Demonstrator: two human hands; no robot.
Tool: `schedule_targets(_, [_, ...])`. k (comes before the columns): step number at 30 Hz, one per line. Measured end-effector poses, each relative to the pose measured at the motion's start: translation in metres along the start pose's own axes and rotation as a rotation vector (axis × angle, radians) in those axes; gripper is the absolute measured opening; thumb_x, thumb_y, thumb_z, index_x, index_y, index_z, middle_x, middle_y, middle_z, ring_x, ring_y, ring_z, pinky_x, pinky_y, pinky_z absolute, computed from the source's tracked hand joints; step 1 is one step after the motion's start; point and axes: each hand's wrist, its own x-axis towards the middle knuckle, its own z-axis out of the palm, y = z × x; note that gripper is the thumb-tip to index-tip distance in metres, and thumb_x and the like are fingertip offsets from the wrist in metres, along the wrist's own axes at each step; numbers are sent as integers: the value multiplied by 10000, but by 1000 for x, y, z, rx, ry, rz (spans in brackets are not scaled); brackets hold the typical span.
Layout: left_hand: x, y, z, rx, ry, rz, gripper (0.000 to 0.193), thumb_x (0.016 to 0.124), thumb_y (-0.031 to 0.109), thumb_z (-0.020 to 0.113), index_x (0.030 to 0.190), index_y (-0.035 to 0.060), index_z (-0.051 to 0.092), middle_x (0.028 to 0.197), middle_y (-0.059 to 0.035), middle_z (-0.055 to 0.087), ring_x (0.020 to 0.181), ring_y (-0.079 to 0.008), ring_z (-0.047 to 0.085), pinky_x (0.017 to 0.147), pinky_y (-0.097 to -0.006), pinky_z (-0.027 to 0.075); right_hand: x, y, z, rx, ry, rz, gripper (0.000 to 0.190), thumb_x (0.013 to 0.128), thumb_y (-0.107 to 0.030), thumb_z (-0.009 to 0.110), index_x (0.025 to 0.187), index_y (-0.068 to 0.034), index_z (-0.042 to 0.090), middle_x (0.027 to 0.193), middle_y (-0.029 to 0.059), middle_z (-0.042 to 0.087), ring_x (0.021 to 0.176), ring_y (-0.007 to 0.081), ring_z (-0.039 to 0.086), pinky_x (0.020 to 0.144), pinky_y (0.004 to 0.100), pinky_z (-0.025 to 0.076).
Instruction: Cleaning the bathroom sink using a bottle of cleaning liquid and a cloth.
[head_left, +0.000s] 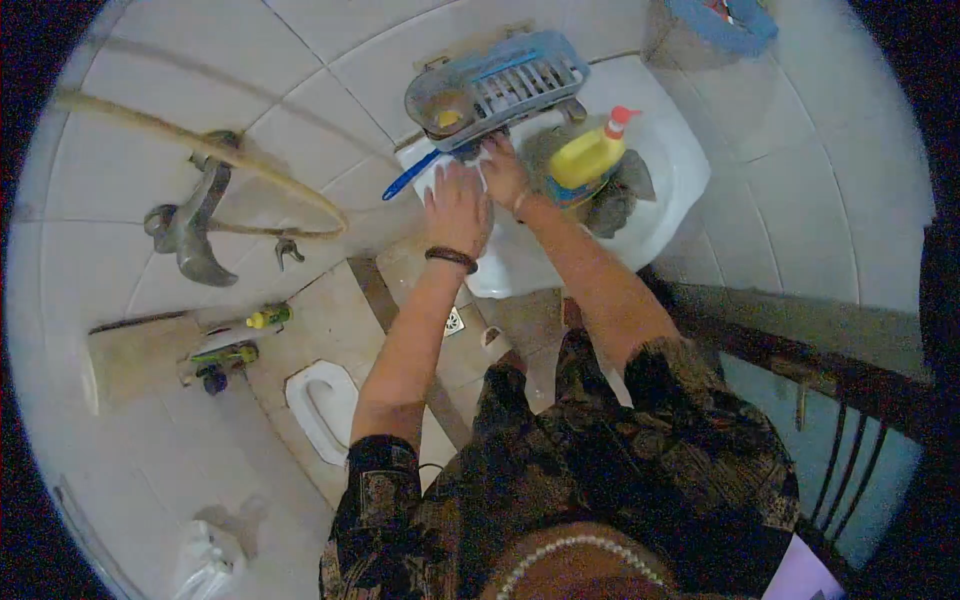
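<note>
My left hand (459, 206) lies palm down over the left part of a white ceramic washbasin (504, 262), its fingers apart. Close beside it, my right hand (507, 169) reaches under a blue plastic wall rack (517, 112). The right fingertips are partly hidden near a dark thing below the rack, so I cannot tell what they hold. A blue handle (409, 177), likely a brush's, sticks out left of the hands. Inside the basin, a yellow bottle with a red pump (589, 159) leans over something blue, near dark grey cloth (615, 206).
On the left wall are a metal tap (199, 225) and a yellowish hose (285, 187). A squat toilet (322, 409) and a drain grate (453, 322) are in the floor. A yellow-green bottle (268, 316) stands by the wall. A blue-rimmed container (731, 30) is upper right.
</note>
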Motion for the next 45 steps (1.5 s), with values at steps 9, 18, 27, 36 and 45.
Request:
schedule_targets(9, [80, -55, 65, 37, -88, 148, 422, 853, 273, 558, 1264, 187, 516, 1226, -130, 553, 1148, -310, 517, 944, -589, 360, -134, 55, -111, 51, -307, -244, 243, 885, -76, 513, 1109, -36, 598, 1074, 159, 624, 1001, 338, 588, 885, 415, 459])
schedule_targets(18, [133, -34, 214, 383, 90, 42, 546, 875, 242, 450, 1366, 28, 345, 1385, -245, 348, 1238, -516, 338, 914, -691, 339, -143, 105, -148, -232, -398, -29, 246, 767, -92, 604, 1012, -76, 627, 991, 117, 651, 939, 314, 604, 845, 432, 456])
schedule_targets(27, [94, -76, 206, 310, -71, 36, 510, 899, 234, 431, 1371, 61, 346, 1413, -219, 328, 1281, -424, 326, 1035, -552, 298, -148, 116, -140, -261, -320, 3, 270, 760, -228, 658, 995, -96, 640, 914, 115, 658, 839, 323, 613, 772, 466, 471])
schedule_targets(36, [94, -61, 112, 290, -471, -73, 490, 931, 281, 415, 1373, 76, 366, 1442, -175, 333, 1332, -373, 282, 1100, -493, 224, -146, 102, -154, -234, -142, -48, 260, 760, -270, 666, 946, -90, 640, 924, 106, 662, 849, 319, 614, 779, 453, 463])
schedule_targets(45, [60, -126, 129, 114, -290, -174, 482, 879, 345, 487, 1320, 150, 466, 1418, -135, 395, 1313, -347, 335, 1083, -438, 288, -148, 114, -150, -268, -220, -27, 276, 799, -329, 622, 920, -81, 642, 911, 99, 656, 839, 314, 607, 798, 450, 447])
